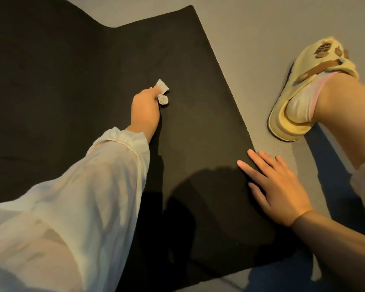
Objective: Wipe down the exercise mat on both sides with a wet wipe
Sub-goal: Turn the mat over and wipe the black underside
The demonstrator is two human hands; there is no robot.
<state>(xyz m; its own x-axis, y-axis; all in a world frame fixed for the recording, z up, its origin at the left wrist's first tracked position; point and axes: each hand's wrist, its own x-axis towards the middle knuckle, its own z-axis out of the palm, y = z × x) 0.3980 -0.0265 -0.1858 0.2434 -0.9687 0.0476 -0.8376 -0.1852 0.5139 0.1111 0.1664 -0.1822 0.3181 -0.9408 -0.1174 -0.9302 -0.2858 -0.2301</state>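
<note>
A black exercise mat [72, 70] lies spread on the grey floor and fills most of the view; its far part is lifted or folded into a wave. My left hand [144, 108], in a loose white sleeve, grips a crumpled whitish wet wipe [162, 92] and holds it against the mat near the middle. My right hand [276, 186] lies flat with straight fingers on the mat's right edge, half on the floor.
My right foot in a cream slipper [303, 87] with brown trim stands on the grey floor [261, 39] just right of the mat. Bare floor extends beyond the mat's far and right edges.
</note>
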